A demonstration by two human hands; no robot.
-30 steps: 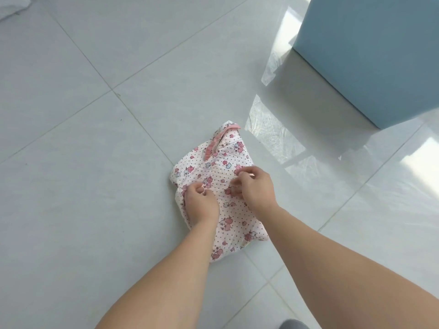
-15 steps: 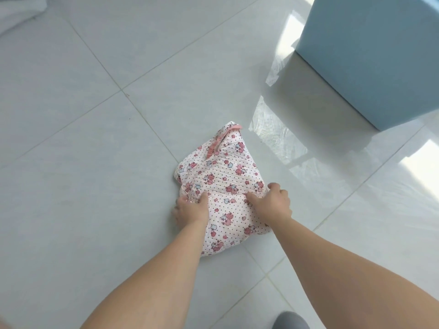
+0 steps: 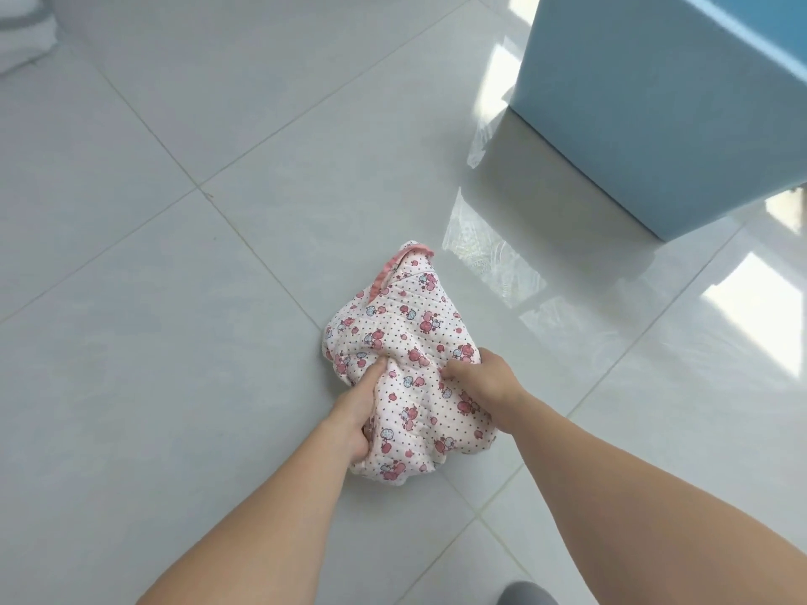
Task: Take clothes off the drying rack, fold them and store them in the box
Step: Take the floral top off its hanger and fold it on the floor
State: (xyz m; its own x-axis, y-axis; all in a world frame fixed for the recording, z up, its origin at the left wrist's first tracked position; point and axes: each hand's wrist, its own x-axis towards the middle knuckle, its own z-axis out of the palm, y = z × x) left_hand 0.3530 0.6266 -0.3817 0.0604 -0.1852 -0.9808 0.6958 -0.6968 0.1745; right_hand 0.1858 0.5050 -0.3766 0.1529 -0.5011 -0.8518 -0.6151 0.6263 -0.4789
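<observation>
A: What is seen at the far left?

B: A pale heap of cloth (image 3: 22, 37) is glimpsed in the top left corner; what it is cannot be told. The tiled floor (image 3: 153, 342) is spread across the rest.

A: And how is the left hand (image 3: 356, 412) placed?

B: It is curled round the near left edge of the garment (image 3: 410, 377), with the thumb pressed into the top of the bundle and the fingers tucked out of sight beneath. The edge is probably gripped this way so that the folds are kept together when the bundle is raised.

A: Where is the garment itself?

B: It is lying bunched on the floor, between the two hands, its pink trim pointed away from the person. It is not yet in the box (image 3: 677, 102).

A: And the right hand (image 3: 484, 382)?

B: The near right side is pinched by it, the thumb laid on top and the fingers wrapped under the edge. A matching hold is judged to be wanted, so that the load is shared evenly.

A: What is found at the right?

B: The blue box is stood well apart, up and to the right, presumably kept within reach for storing. A grey shape (image 3: 526, 593) at the bottom edge cannot be identified.
</observation>
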